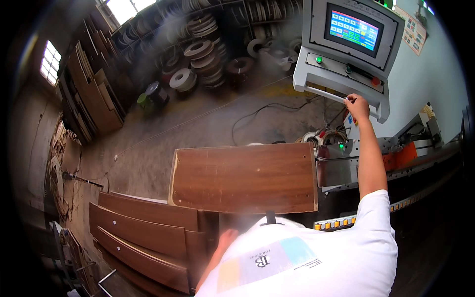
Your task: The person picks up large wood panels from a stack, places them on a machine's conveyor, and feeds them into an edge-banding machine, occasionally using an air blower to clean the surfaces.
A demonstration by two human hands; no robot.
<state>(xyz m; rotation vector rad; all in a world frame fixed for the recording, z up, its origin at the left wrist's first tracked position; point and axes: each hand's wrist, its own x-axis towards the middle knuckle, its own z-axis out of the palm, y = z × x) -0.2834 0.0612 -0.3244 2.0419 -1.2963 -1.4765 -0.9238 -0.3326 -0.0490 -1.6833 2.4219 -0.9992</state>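
My right arm stretches forward to a grey control panel (307, 74) at the upper right. My right hand (358, 107) is closed at the pale handle bar (324, 94) along the panel's lower edge; a small dark spot shows by its fingertips. Low down beside my white shirt, my left hand (227, 238) hangs near a stack of brown boards (143, 227); its fingers are blurred and partly hidden. In front of me a brown wood-grain board (242, 178) lies flat on a support, its right end beside the machine. The panel's screen (353, 27) is lit with coloured buttons.
A machine bed with a row of yellow-orange rollers (336, 223) runs along the right. Rolls of edge banding (200, 54) are stacked at the back, before loaded racks. Large sheets (96, 94) lean at the left. A black cable (252, 114) curls across the floor.
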